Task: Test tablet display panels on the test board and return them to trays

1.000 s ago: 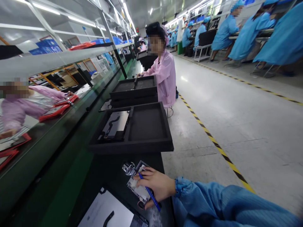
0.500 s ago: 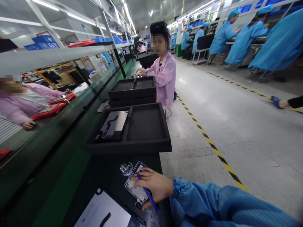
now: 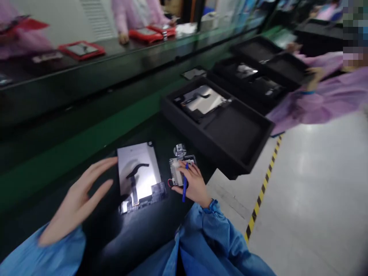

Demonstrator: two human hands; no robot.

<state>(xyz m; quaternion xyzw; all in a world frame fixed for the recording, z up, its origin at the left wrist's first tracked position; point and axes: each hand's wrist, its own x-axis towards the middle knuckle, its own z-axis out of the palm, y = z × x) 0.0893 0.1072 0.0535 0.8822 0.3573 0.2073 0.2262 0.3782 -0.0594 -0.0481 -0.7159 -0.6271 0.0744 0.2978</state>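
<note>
A silver tablet back panel (image 3: 140, 176) with a black ribbon cable lies on the dark bench in front of me. My left hand (image 3: 77, 197) hovers at its left edge, fingers stretched out and holding nothing. My right hand (image 3: 191, 182) rests on a small white part (image 3: 176, 173) to the right of the panel and grips a blue pen (image 3: 184, 189). A small shiny metal piece (image 3: 179, 149) sits just beyond that part.
A black foam tray (image 3: 218, 126) holding another panel stands to the right front, with more black trays (image 3: 258, 73) behind it. A co-worker in a pink coat (image 3: 324, 99) sits at the right. Red trays (image 3: 82, 49) lie across the green conveyor. The aisle floor has yellow-black tape (image 3: 260, 199).
The view has swung left and down onto the bench. My left hand has come into view beside the panel. The right hand stays on the small part with the pen.
</note>
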